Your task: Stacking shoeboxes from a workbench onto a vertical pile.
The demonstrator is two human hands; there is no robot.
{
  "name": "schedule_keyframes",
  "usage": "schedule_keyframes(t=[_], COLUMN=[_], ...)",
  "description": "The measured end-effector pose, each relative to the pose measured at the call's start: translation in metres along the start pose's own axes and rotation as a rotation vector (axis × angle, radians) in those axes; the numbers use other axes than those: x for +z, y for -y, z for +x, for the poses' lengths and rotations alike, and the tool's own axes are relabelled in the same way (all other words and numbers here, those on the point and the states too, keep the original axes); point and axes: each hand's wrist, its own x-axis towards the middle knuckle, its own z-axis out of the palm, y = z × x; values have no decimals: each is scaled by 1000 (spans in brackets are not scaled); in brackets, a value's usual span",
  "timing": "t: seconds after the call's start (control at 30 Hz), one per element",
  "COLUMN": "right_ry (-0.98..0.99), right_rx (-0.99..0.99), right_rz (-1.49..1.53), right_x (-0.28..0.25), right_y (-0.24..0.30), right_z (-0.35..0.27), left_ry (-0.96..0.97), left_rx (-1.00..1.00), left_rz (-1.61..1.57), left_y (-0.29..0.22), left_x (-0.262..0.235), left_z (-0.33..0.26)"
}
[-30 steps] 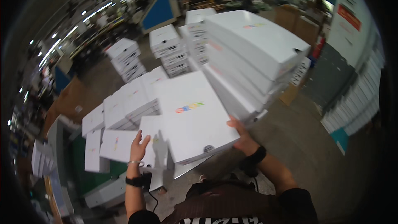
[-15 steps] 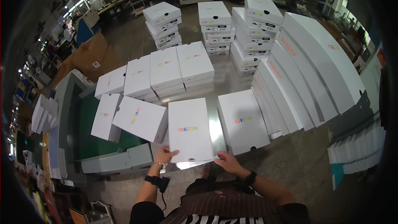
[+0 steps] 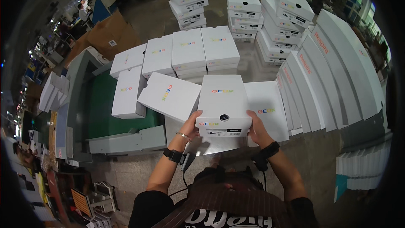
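A closed white shoebox (image 3: 222, 103) with a colourful printed lid is gripped between my two hands, its near end with a dark round hole and a label facing me. My left hand (image 3: 192, 126) is closed on its left side near the front corner, and my right hand (image 3: 257, 129) holds the right side. A tilted white shoebox (image 3: 169, 95) lies just left of it. Another white shoebox (image 3: 265, 101) lies at its right, partly hidden behind the held one. Both wrists carry black straps with small devices.
Four-sided metal tabletop (image 3: 219, 147) shows below the held box. Rows of shoeboxes (image 3: 187, 50) and taller stacks (image 3: 244, 12) stand behind. Long white flat cartons (image 3: 337, 76) lean at the right. A green conveyor belt (image 3: 101, 122) with grey rails lies left.
The held box has risen and tipped so its near end shows. My hands have moved from its near corners to its sides. The whole view has shifted.
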Motion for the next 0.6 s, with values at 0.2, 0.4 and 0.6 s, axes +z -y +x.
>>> schedule_keyframes(t=[0.2,0.4,0.6], right_ry=[73,274,67], right_rx=[-202,-743,-1511], right_rz=[17,-263,-990], right_x=[-6,4,0], right_y=[27,79,170], right_z=[-22,-79,-214], left_ry=[128,161,482], left_rx=[53,433,915], left_rz=[-83,-169,-299], left_y=[-21,-46,-123], left_x=[29,52,154], left_z=[-23,-61,-121])
